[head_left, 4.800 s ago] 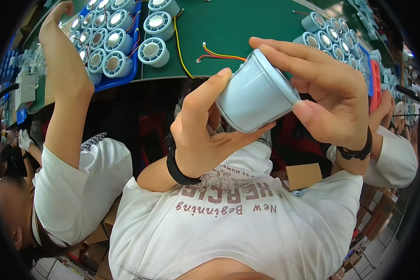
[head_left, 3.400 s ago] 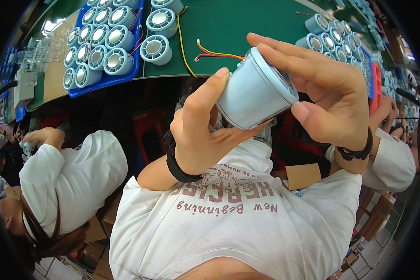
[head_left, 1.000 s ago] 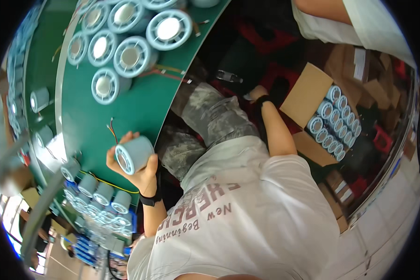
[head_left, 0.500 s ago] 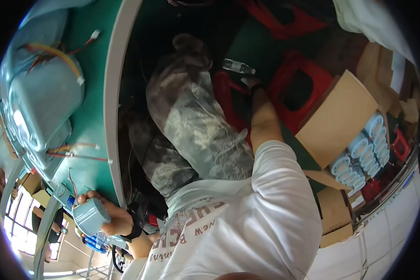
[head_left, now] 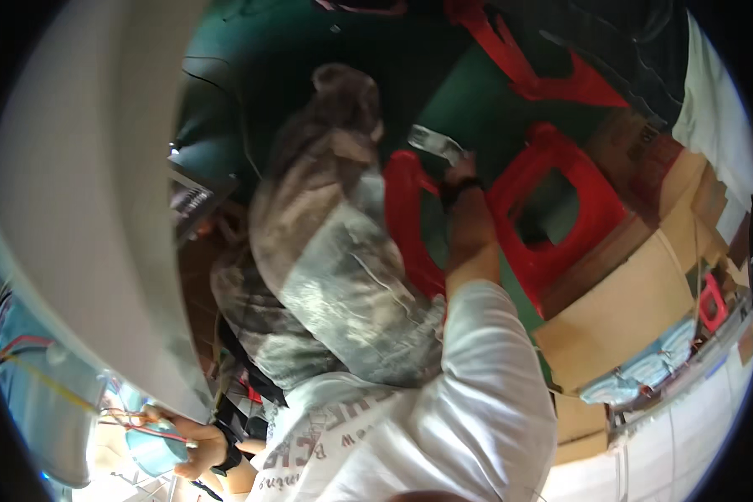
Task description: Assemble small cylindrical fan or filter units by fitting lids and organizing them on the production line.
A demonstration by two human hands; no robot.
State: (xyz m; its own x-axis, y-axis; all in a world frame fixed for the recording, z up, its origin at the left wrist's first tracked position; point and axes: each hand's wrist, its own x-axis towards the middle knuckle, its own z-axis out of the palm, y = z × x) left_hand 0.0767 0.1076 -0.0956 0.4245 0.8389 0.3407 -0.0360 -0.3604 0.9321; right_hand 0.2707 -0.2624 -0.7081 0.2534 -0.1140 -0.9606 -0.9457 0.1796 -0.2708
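My left hand [head_left: 199, 445], at the lower left beside the table edge, is closed around a light-blue wrapped battery pack [head_left: 152, 452] with thin red and orange wires. Stretched down toward the green floor, my right hand [head_left: 460, 170] has its fingers at the cap end of a clear plastic bottle [head_left: 432, 141]. The fingers are small and blurred, but they appear closed on the bottle's neck. A red plastic stool [head_left: 403, 197] stands just left of my right forearm. Another red stool [head_left: 598, 192] with an open middle is to its right.
The pale table edge [head_left: 109, 209] curves along the left, with a larger blue wrapped pack [head_left: 46, 410] and wires beyond it. At the right an open cardboard box [head_left: 619, 309] holds blue wrapped packs [head_left: 644, 368]. More red plastic [head_left: 527, 71] lies at the far side. My legs [head_left: 343, 251] fill the middle.
The view has tilted, so the table edge looms larger and its top is mostly out of sight. My right hand has met the bottle's cap end. My left hand still holds the battery pack.
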